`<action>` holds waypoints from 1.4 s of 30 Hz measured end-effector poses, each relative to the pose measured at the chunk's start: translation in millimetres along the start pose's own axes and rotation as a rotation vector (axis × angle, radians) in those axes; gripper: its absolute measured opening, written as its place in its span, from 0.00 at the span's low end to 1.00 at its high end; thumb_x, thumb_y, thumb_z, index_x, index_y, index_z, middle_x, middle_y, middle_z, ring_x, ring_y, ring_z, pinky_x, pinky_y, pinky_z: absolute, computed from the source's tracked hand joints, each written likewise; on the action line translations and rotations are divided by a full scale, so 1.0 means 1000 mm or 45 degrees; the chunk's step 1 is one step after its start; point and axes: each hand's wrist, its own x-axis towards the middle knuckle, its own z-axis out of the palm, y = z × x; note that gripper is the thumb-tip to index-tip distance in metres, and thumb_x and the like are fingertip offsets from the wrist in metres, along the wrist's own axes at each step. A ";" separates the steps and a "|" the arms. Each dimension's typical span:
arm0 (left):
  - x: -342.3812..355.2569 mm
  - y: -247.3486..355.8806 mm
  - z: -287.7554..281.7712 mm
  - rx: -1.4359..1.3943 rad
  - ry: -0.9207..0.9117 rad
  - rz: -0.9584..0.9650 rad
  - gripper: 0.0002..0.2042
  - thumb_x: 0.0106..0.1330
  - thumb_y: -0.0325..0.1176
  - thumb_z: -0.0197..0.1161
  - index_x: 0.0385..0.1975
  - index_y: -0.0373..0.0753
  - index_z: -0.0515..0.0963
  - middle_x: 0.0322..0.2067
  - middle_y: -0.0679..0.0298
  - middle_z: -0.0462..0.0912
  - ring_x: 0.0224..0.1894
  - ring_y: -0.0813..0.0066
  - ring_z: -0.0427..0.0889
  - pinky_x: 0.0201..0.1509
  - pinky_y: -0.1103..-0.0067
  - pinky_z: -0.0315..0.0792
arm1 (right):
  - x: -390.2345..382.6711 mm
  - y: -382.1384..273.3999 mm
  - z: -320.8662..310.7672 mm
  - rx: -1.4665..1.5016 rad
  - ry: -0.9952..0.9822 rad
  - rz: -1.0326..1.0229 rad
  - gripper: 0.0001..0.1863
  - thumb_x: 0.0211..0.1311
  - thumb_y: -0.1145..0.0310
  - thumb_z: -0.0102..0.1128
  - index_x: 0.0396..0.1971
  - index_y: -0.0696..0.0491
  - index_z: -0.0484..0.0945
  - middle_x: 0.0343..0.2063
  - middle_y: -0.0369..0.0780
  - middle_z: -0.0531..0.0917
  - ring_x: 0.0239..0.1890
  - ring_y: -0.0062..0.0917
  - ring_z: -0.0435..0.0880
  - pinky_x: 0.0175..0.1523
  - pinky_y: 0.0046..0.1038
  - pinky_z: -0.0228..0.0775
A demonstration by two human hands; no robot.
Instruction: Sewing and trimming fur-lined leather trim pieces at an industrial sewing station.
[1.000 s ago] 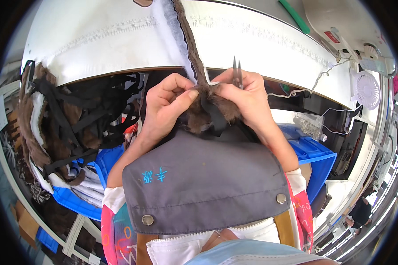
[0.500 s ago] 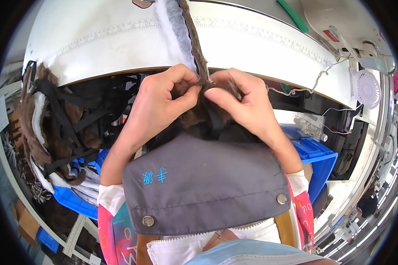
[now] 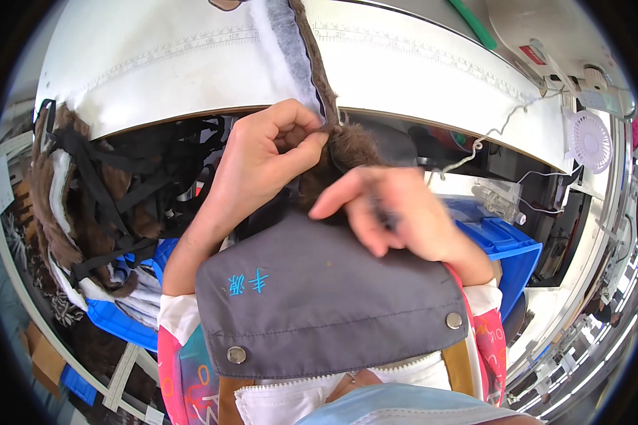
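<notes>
My left hand (image 3: 269,152) is closed in a pinch on the edge of a brown fur strip (image 3: 321,81) with a white fleecy backing (image 3: 283,53). The strip runs from the far side of the white table over its near edge toward me, and a fluffy brown end (image 3: 354,145) hangs to the right of my fingertips. My right hand (image 3: 393,212) is apart from the fur, above the grey apron flap (image 3: 333,283). It is smeared by motion, the index finger pointing left. Something small and dark shows in its curled fingers, too blurred to name.
The white table (image 3: 418,64) bears a printed ruler scale. Brown fur pieces and black straps (image 3: 92,191) are heaped over a blue bin (image 3: 120,326) at left. Another blue bin (image 3: 507,248) stands at right, near a small white fan (image 3: 590,142) and a loose cord (image 3: 468,159).
My right hand has let go of the fur and moved down toward my body. My left hand keeps its pinch in nearly the same place. The fluffy fur end has come into view.
</notes>
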 end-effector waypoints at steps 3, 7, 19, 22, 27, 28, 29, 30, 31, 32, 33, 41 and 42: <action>0.002 -0.001 0.000 0.048 -0.009 0.010 0.04 0.57 0.25 0.58 0.27 0.30 0.72 0.18 0.71 0.73 0.19 0.91 0.66 0.22 0.89 0.61 | 0.013 0.027 0.004 0.343 0.080 0.091 0.27 0.66 0.51 0.37 0.39 0.63 0.72 0.14 0.36 0.72 0.11 0.12 0.62 0.17 0.14 0.52; 0.001 -0.002 0.001 -0.027 0.005 -0.009 0.05 0.57 0.26 0.58 0.26 0.31 0.72 0.18 0.70 0.73 0.20 0.90 0.66 0.23 0.89 0.61 | 0.011 0.031 0.005 0.431 0.185 0.151 0.26 0.67 0.53 0.37 0.38 0.63 0.73 0.13 0.36 0.71 0.10 0.12 0.60 0.17 0.15 0.51; 0.000 -0.003 0.002 0.042 -0.013 -0.027 0.05 0.57 0.26 0.58 0.25 0.31 0.72 0.18 0.71 0.72 0.20 0.90 0.66 0.23 0.88 0.61 | 0.018 0.031 0.003 0.288 0.248 0.133 0.23 0.67 0.54 0.37 0.34 0.60 0.73 0.10 0.33 0.66 0.08 0.12 0.56 0.15 0.15 0.48; 0.000 0.000 0.002 0.081 -0.020 0.003 0.05 0.57 0.26 0.58 0.25 0.31 0.72 0.19 0.71 0.72 0.20 0.90 0.66 0.23 0.89 0.62 | 0.021 0.029 0.004 0.351 0.258 0.158 0.22 0.67 0.55 0.38 0.32 0.60 0.73 0.09 0.33 0.65 0.07 0.12 0.55 0.14 0.15 0.47; 0.000 -0.002 0.001 0.033 -0.034 0.042 0.05 0.57 0.26 0.58 0.25 0.31 0.71 0.20 0.70 0.73 0.21 0.90 0.67 0.24 0.89 0.62 | 0.023 0.032 0.002 0.525 0.237 0.228 0.21 0.67 0.56 0.38 0.30 0.60 0.72 0.08 0.31 0.62 0.06 0.11 0.53 0.12 0.15 0.45; 0.001 -0.002 0.001 0.006 -0.039 0.042 0.05 0.57 0.25 0.58 0.25 0.31 0.71 0.20 0.70 0.73 0.21 0.90 0.67 0.24 0.88 0.62 | 0.023 0.032 0.003 0.541 0.260 0.229 0.21 0.67 0.56 0.38 0.30 0.60 0.72 0.07 0.31 0.62 0.06 0.11 0.52 0.12 0.15 0.45; 0.000 -0.003 0.001 0.006 -0.036 0.043 0.05 0.57 0.25 0.58 0.25 0.31 0.71 0.20 0.70 0.73 0.21 0.90 0.67 0.24 0.88 0.62 | 0.025 0.032 0.003 0.553 0.276 0.231 0.21 0.67 0.56 0.38 0.30 0.59 0.72 0.07 0.31 0.62 0.06 0.11 0.52 0.12 0.15 0.44; 0.000 -0.005 0.000 -0.021 -0.027 0.023 0.04 0.57 0.25 0.58 0.25 0.31 0.71 0.20 0.70 0.73 0.21 0.90 0.67 0.25 0.88 0.62 | 0.023 0.031 0.001 0.552 0.274 0.231 0.21 0.67 0.56 0.38 0.30 0.59 0.72 0.07 0.31 0.62 0.06 0.11 0.52 0.12 0.15 0.44; 0.000 -0.007 -0.001 -0.048 -0.018 0.004 0.04 0.56 0.25 0.58 0.25 0.31 0.71 0.20 0.70 0.73 0.22 0.89 0.67 0.25 0.88 0.62 | 0.020 0.028 -0.003 0.373 0.217 0.241 0.22 0.67 0.55 0.38 0.30 0.59 0.73 0.07 0.31 0.63 0.06 0.10 0.52 0.12 0.15 0.44; -0.001 -0.006 -0.003 -0.049 -0.008 0.005 0.04 0.56 0.25 0.58 0.25 0.31 0.71 0.20 0.70 0.73 0.22 0.89 0.67 0.25 0.88 0.62 | 0.016 0.024 -0.009 0.192 0.156 0.251 0.22 0.66 0.54 0.38 0.30 0.59 0.73 0.08 0.30 0.64 0.06 0.10 0.53 0.12 0.15 0.44; -0.003 -0.005 -0.006 0.017 0.005 -0.002 0.04 0.56 0.25 0.57 0.26 0.31 0.71 0.20 0.70 0.73 0.22 0.89 0.67 0.25 0.89 0.62 | 0.010 0.016 -0.018 0.024 0.196 0.141 0.15 0.62 0.60 0.48 0.30 0.58 0.75 0.09 0.30 0.66 0.08 0.09 0.55 0.14 0.14 0.46; -0.004 0.003 -0.007 0.006 -0.067 0.037 0.03 0.57 0.24 0.56 0.26 0.32 0.70 0.21 0.71 0.73 0.23 0.90 0.67 0.26 0.89 0.62 | 0.040 0.023 -0.012 -1.076 0.541 -0.595 0.08 0.42 0.77 0.59 0.26 0.59 0.73 0.18 0.44 0.74 0.17 0.29 0.72 0.26 0.24 0.65; -0.005 -0.005 -0.006 -0.180 -0.060 0.005 0.03 0.58 0.24 0.56 0.26 0.32 0.70 0.22 0.71 0.73 0.24 0.90 0.67 0.27 0.89 0.61 | 0.044 0.026 -0.015 -0.947 0.634 -0.535 0.06 0.43 0.77 0.58 0.24 0.59 0.73 0.18 0.44 0.74 0.18 0.28 0.73 0.26 0.23 0.65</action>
